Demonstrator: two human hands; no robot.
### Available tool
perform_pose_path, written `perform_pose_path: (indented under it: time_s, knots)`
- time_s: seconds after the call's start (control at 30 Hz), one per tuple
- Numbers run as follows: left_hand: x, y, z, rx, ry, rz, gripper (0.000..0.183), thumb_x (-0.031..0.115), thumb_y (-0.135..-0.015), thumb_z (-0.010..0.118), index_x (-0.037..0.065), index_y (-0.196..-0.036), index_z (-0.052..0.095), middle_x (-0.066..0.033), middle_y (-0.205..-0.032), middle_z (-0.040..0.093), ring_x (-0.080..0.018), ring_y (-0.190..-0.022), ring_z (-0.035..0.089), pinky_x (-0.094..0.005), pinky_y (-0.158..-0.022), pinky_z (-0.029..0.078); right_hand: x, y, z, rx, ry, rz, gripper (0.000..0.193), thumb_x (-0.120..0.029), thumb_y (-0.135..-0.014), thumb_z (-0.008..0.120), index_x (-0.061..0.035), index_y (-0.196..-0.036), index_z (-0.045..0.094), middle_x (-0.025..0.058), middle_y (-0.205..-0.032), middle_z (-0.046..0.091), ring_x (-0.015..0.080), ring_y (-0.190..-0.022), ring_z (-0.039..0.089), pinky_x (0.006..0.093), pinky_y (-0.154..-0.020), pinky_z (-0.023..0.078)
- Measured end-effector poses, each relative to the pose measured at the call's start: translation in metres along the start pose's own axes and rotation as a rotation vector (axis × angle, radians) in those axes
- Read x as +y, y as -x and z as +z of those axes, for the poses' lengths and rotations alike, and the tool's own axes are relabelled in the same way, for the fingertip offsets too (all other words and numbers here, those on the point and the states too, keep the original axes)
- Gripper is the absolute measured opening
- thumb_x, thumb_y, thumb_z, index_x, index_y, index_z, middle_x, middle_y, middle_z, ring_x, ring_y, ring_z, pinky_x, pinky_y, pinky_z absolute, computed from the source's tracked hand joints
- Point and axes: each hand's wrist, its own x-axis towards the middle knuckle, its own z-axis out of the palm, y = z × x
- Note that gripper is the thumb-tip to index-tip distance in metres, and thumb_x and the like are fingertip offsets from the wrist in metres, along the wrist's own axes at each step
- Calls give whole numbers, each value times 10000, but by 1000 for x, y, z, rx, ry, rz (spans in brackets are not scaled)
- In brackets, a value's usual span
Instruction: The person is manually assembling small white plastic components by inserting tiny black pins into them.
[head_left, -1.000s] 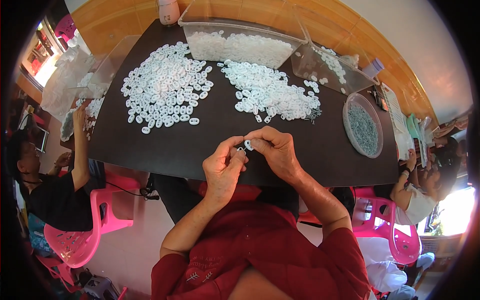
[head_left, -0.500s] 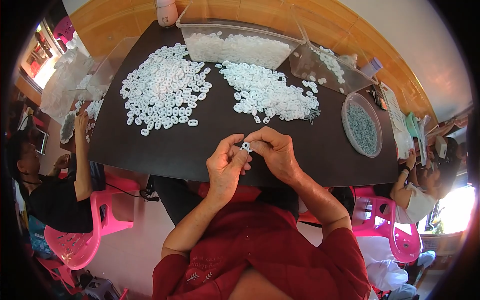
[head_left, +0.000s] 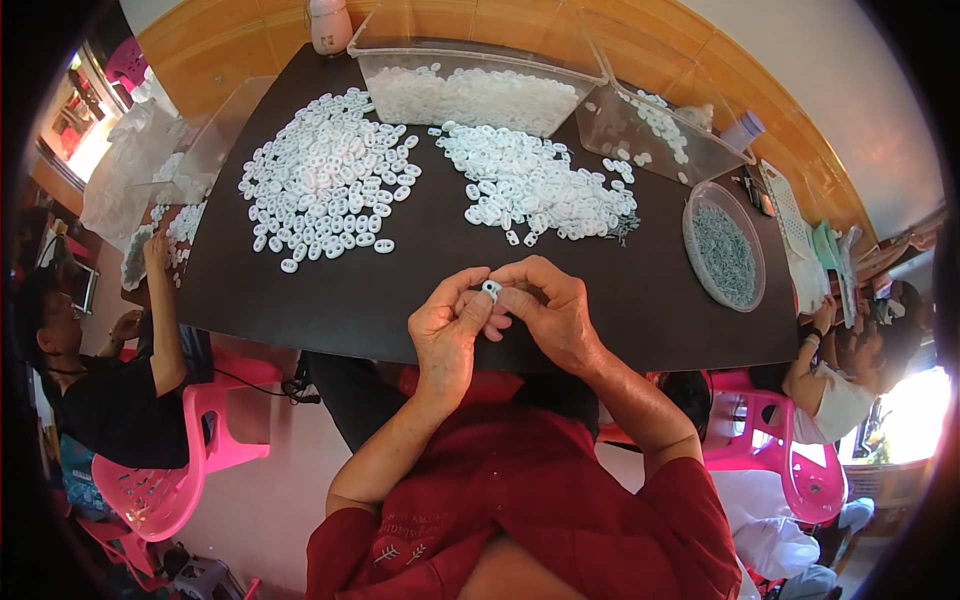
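Note:
Between both hands, over the near edge of the dark table (head_left: pixel 300 310), is a small white oval plastic piece with a dark hole (head_left: pixel 491 288). My left hand (head_left: pixel 447 325) pinches it between thumb and fingers. From the other side my right hand (head_left: pixel 553 310) closes thumb and forefinger on the same piece; its lower part is hidden by the fingers. A heap of white oval two-holed pieces (head_left: pixel 325 180) lies to the left. Beyond my hands spreads a second heap of white plastic pieces (head_left: pixel 540 185), with a few grey screws (head_left: pixel 622 228) at its right edge.
A round clear tub (head_left: pixel 689 250) of grey screws stands at the right. Along the back are a clear bin of white pieces (head_left: pixel 480 65) and another clear bin (head_left: pixel 640 150). A pink bottle (head_left: pixel 330 28) stands behind. Co-workers sit left (head_left: pixel 120 390) and right (head_left: pixel 830 380).
The white piece has turned slightly and sits deeper between my fingertips. My left hand has shifted a little, and the fingers of both hands are closer around it.

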Motion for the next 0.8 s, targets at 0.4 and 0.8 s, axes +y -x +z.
perform_pose_path:
  time_s: [0.4, 0.8]
  knots:
    - [13, -2, 10, 140, 189, -108, 188, 5, -881, 510, -91, -1016, 599, -118, -862, 654, -109, -623, 594, -212, -585, 484, -4, -1, 4, 124, 676, -620, 341, 32, -679, 663, -56, -1007, 631, 80, -909, 600, 222, -748, 537, 315, -632, 459]
    - [5, 1, -4, 11, 62, 40, 236, 32, -852, 622, -60, -1069, 605, -64, -843, 637, -82, -639, 531, -194, -594, 445, -10, 9, 6, 146, 369, -320, 284, -2, -666, 691, -38, -944, 644, 60, -803, 621, 199, -713, 544, 300, -640, 451]
